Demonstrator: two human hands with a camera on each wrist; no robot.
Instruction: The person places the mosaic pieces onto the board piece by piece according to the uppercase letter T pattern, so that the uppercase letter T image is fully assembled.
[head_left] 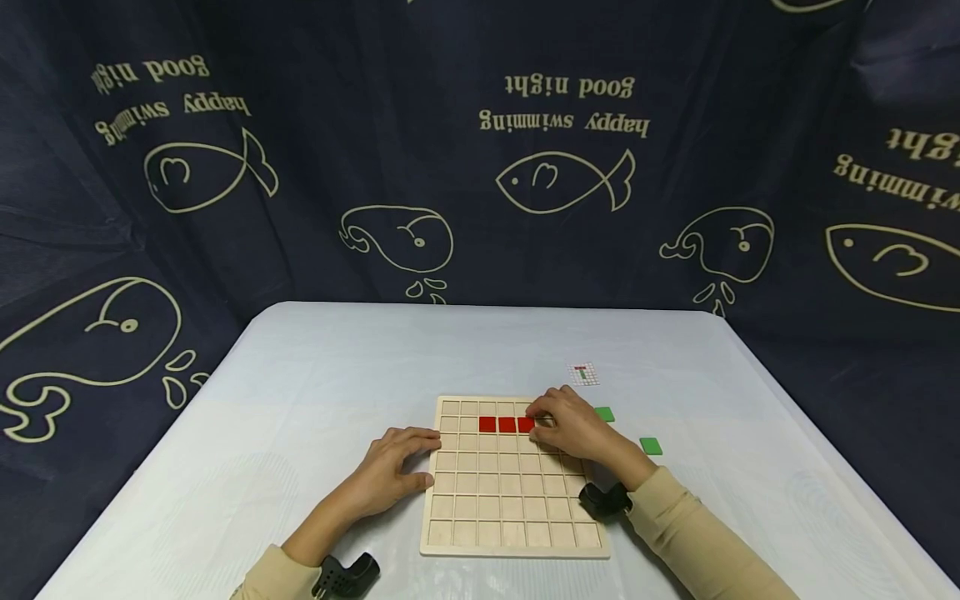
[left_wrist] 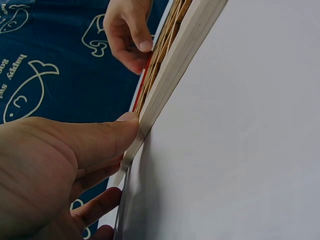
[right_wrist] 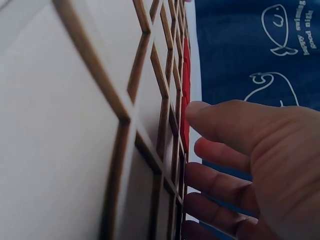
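Observation:
A square wooden grid board [head_left: 500, 485] lies on the table, and three red tiles [head_left: 507, 425] sit side by side in its second row from the far edge. My right hand [head_left: 573, 423] reaches over the board's right part and pinches the rightmost red tile [right_wrist: 185, 112] between thumb and fingertips; the hand partly covers that tile. At the board's left edge rests my left hand [head_left: 386, 472], its fingers extended and its thumb [left_wrist: 112, 137] touching the rim. Nothing is held in the left hand.
Two green tiles [head_left: 651, 447] lie on the white table [head_left: 247, 400] right of the board, one partly behind the right hand. Beyond the board's far right corner lies a small pattern card [head_left: 583, 374] with a grid. A dark blue printed cloth [head_left: 480, 250] hangs behind the table.

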